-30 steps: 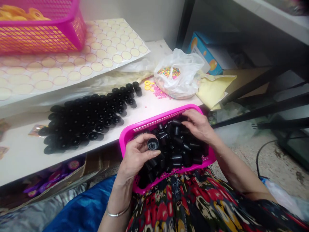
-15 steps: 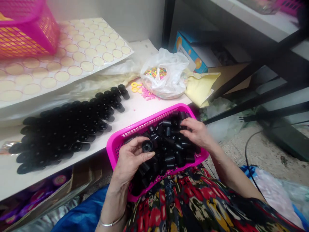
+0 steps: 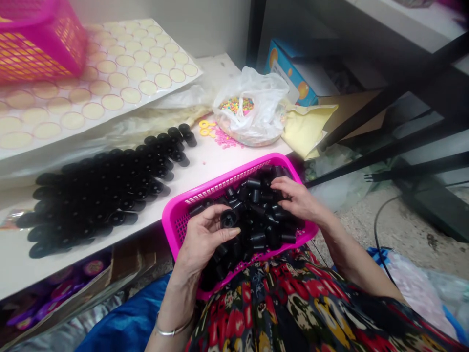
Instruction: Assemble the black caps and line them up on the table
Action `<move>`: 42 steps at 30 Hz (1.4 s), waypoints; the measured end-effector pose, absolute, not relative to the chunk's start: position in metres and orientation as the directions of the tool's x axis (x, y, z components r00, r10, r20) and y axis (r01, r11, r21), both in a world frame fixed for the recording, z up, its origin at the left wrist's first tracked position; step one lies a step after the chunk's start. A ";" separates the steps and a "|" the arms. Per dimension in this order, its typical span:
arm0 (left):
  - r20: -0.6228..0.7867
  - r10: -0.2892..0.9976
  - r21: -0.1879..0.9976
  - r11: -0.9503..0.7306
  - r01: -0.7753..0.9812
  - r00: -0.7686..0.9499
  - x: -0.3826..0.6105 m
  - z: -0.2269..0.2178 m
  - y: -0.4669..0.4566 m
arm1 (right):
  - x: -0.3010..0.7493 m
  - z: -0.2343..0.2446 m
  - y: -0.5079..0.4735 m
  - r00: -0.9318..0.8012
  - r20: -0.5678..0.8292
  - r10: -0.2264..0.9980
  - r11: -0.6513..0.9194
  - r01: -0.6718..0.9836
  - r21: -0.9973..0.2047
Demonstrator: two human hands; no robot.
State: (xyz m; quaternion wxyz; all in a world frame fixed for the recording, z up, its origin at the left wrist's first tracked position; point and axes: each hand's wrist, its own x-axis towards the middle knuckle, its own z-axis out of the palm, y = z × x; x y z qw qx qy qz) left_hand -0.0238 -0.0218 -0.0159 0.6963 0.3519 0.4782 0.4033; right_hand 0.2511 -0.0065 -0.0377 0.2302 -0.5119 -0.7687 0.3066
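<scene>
My left hand (image 3: 203, 237) is closed around a black plastic cap (image 3: 228, 218), its round hollow end facing up between thumb and fingers. It is over the left part of a pink plastic basket (image 3: 172, 215). Loose black caps (image 3: 258, 239) fill the basket, lying at many angles. Above the basket's right part, my right hand (image 3: 298, 198) has thumb and fingers apart, the tips down among the caps. Whether it touches one is hard to make out. To the left on the white table, many black caps (image 3: 110, 195) stand upright in tight rows.
Behind the basket are a white plastic bag (image 3: 252, 115) of colourful beads, yellow scissor-like pieces (image 3: 207, 128), pink beads (image 3: 225, 138) and a yellow packet (image 3: 306, 127). A sticker sheet (image 3: 124, 78) carries another pink basket (image 3: 40, 46). A dark metal frame (image 3: 366, 151) stands to the right.
My left hand has moved slightly right with the black cap. The thumb of my right hand has shifted a little away from its index finger among the caps.
</scene>
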 end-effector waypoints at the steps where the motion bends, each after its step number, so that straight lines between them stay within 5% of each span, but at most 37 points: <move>1: -0.380 0.899 0.878 0.424 -0.222 0.216 -0.024 -0.016 -0.022 | 0.253 -0.039 -0.009 -0.312 0.061 0.948 0.256 0.634 -0.730; 5: -0.377 0.899 0.883 0.422 -0.207 0.223 -0.024 -0.018 -0.020 | 0.259 -0.044 -0.017 -0.122 0.139 0.983 0.185 0.669 -0.719; 14: -0.390 0.884 0.877 0.442 -0.189 0.256 -0.021 -0.021 -0.018 | 0.255 -0.046 -0.023 -0.139 0.040 0.989 0.141 0.859 -0.492; 19: -0.403 0.876 0.875 0.453 -0.170 0.265 -0.022 -0.020 -0.018 | 0.240 -0.050 -0.023 0.099 0.049 0.994 -0.054 0.820 -0.569; 26: -0.432 0.865 0.868 0.476 -0.143 0.256 -0.022 -0.019 -0.015 | 0.233 -0.036 0.001 0.152 0.377 0.913 0.062 0.865 -0.498; 32: -0.416 0.869 0.872 0.465 -0.155 0.267 -0.021 -0.020 -0.014 | 0.233 -0.030 0.023 0.025 0.277 0.961 0.084 0.923 -0.374; 35: -0.416 0.867 0.862 0.472 -0.184 0.274 -0.017 -0.016 -0.014 | 0.228 -0.026 0.017 0.092 0.295 0.951 0.128 0.753 -0.646; 38: -0.415 0.854 0.839 0.493 -0.231 0.314 -0.006 -0.012 -0.014 | 0.216 -0.020 0.004 0.128 0.161 0.979 0.130 0.224 -0.966; 40: -0.396 0.844 0.832 0.497 -0.248 0.362 0.003 -0.009 -0.014 | 0.206 -0.015 -0.005 0.068 0.041 0.997 0.047 -0.095 -0.994; 42: -0.367 0.841 0.840 0.483 -0.246 0.397 0.011 -0.008 -0.013 | 0.196 -0.011 -0.013 0.015 -0.018 1.000 -0.014 -0.235 -0.972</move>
